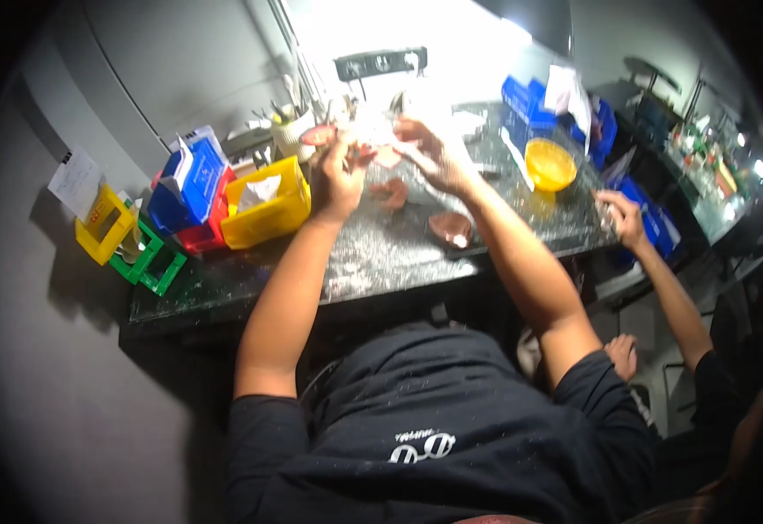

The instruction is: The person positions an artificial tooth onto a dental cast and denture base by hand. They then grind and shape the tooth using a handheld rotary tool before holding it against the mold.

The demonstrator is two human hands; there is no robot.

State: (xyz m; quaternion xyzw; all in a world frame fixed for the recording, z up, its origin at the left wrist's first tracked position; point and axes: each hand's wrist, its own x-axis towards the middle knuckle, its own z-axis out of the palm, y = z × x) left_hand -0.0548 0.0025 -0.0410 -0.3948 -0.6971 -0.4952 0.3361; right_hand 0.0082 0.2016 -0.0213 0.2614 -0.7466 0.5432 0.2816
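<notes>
Both my hands are raised over the far part of the dark bench, under a very bright light. My left hand (340,179) is closed, thumb and fingers pinched on something small and reddish that glare partly hides. To its right, my right hand (434,159) has its fingers bent together around something pale, too washed out to name. Below the hands a pinkish piece (389,194) lies on the bench. Nearer to me sits a copper-pink, shell-like piece (450,230). A round red piece (318,135) shows beside my left hand's fingertips.
Yellow (268,218), blue (191,194) and red bins stand left, by a cup of tools (293,133). A yellow bowl (550,165) sits right. A co-worker's hand (623,217) is at the bench's right edge. Behind is a power strip (381,63).
</notes>
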